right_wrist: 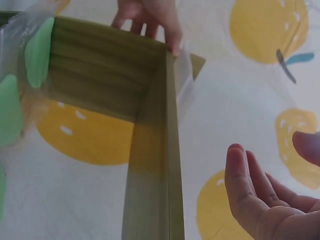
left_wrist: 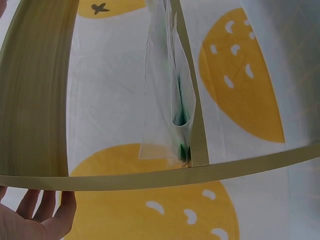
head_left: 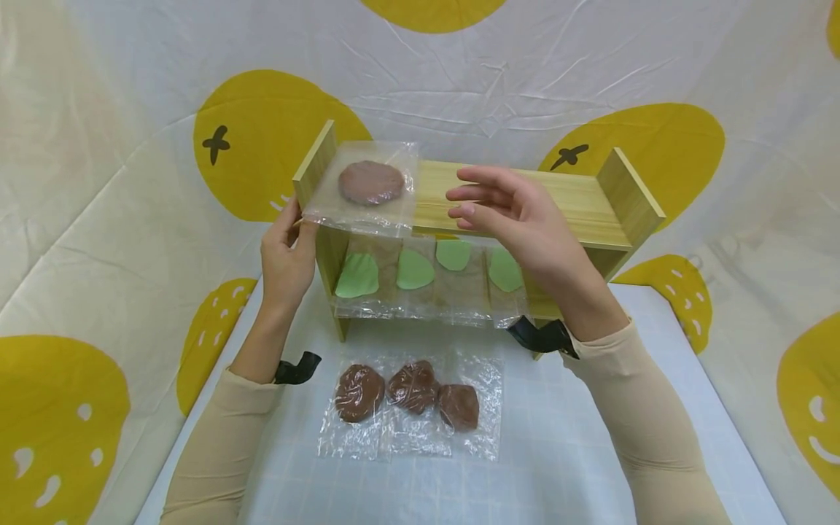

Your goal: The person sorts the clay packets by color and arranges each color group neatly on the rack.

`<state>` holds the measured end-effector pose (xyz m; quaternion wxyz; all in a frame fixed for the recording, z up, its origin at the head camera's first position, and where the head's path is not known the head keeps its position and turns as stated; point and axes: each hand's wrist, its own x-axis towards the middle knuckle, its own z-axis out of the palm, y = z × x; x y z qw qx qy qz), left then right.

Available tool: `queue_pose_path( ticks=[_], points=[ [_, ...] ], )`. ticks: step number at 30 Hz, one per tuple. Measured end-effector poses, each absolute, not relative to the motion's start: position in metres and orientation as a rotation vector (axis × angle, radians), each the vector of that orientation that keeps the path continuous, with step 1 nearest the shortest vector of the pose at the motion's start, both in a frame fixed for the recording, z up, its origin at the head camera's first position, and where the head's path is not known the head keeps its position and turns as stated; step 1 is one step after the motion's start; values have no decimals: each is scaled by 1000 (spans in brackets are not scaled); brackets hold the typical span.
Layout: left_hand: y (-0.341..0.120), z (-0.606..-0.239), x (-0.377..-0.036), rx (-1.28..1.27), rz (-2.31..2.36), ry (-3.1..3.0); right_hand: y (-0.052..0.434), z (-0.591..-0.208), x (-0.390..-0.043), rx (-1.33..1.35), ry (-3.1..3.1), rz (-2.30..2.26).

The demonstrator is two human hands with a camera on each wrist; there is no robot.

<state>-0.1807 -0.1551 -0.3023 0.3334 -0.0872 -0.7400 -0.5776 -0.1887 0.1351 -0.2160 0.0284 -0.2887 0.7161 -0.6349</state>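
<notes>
- Left hand (head_left: pixel 286 259) at the left end of the wooden shelf (head_left: pixel 577 200), fingers pinching the near left corner of a clear bag holding a flat brown patty (head_left: pixel 370 182); grip itself mostly hidden behind the bag edge, so only the pinch at the corner readable.
- That bagged patty lying flat on the top board, hard against the left upright, part of the plastic hanging over the front edge.
- Looks light and floppy: thin slick film, soft dough-like disc inside. Probably best taken by the loose plastic border or supported flat from below, not squeezed on the disc, which would likely dent.
- Below the top board, a row of green pieces in clear bags (head_left: pixel 413 271) standing up on the lower level.
- On the table (head_left: pixel 577 452) in front, three more brown lumps in clear bags (head_left: pixel 410 394), side by side and touching, thicker and more crumpled than the one up top.
- Right hand (head_left: pixel 508 211) hovering over the middle of the top board, fingers loose and slightly bent, holding nothing, just beside the bag's right edge but not touching it.
- Black wrist straps on both arms, beige sleeves.
</notes>
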Motion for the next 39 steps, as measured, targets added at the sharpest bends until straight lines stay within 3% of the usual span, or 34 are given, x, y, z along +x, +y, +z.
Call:
queue_pose_path(
  ticks=[19,39],
  points=[
    [-156,-303,-182,-242,-1516,-1920,187,-267,-140,-995,2254,-1874],
    [-156,-302,-181,-207,-1541,-1930,253,-363,-130,-707,2290,-1782]
  ],
)
